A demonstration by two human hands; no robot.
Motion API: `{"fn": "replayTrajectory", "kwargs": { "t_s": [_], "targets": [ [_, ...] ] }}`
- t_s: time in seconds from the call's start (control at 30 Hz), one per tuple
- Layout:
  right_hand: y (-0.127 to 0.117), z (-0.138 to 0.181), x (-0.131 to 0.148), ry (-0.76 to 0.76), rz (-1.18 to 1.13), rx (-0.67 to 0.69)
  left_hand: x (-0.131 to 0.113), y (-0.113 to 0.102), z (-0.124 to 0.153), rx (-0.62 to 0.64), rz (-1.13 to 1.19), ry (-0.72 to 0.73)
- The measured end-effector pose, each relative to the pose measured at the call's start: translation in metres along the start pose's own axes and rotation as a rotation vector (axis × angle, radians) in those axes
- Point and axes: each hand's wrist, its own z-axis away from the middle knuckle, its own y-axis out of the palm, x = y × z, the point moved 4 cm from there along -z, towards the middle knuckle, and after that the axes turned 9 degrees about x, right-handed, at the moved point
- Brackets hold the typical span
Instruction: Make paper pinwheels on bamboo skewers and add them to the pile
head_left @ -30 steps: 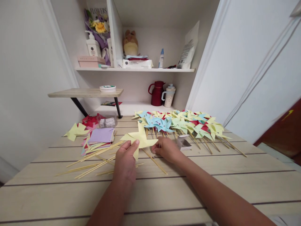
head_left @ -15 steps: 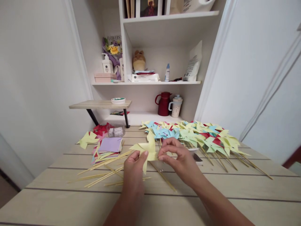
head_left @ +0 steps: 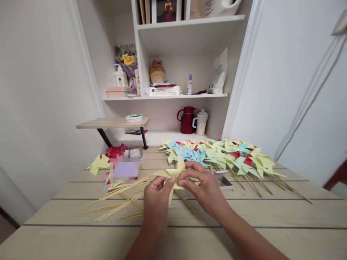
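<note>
A pale yellow paper pinwheel (head_left: 180, 167) is held up over the table between my two hands, its blades pointing up, left and down. My left hand (head_left: 158, 193) pinches it from the lower left, thumb near the middle. From the right, my right hand (head_left: 199, 182) closes thumb and fingertips close to the centre; whether a small pin is between them cannot be made out. Beneath the hands lies a wooden stick (head_left: 189, 207), with tiny shiny bits (head_left: 185, 198) beside it. A small open box (head_left: 225, 182) sits just beyond my right hand.
Finished pinwheels on sticks (head_left: 217, 153) cover the table's back right. Loose sticks (head_left: 116, 211), a stack of coloured paper squares (head_left: 124, 171) and a yellow paper shape (head_left: 98, 164) lie left. A small raised shelf (head_left: 112, 122) stands behind, before a red jug (head_left: 187, 121).
My right hand has moved left, bringing its fingertips to the pinwheel's centre beside my left thumb. The right-hand blade is now drawn inward. The view has shifted slightly.
</note>
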Motion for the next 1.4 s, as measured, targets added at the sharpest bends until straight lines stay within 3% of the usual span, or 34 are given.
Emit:
{"fn": "replayTrajectory", "kwargs": {
  "t_s": [0.6,0.8,1.4],
  "targets": [
    [0.0001,0.0004,0.0050,-0.022,-0.047,-0.026,0.0048,0.0001,-0.0018,0.018,-0.013,-0.016],
    [-0.0007,0.0018,0.0058,-0.022,-0.079,-0.049,0.0042,0.0033,-0.0032,0.097,0.036,0.018],
    [-0.0009,0.0025,0.0091,-0.021,-0.109,-0.078,0.0016,0.0078,-0.0045,0.094,0.059,0.103]
  ]
}}
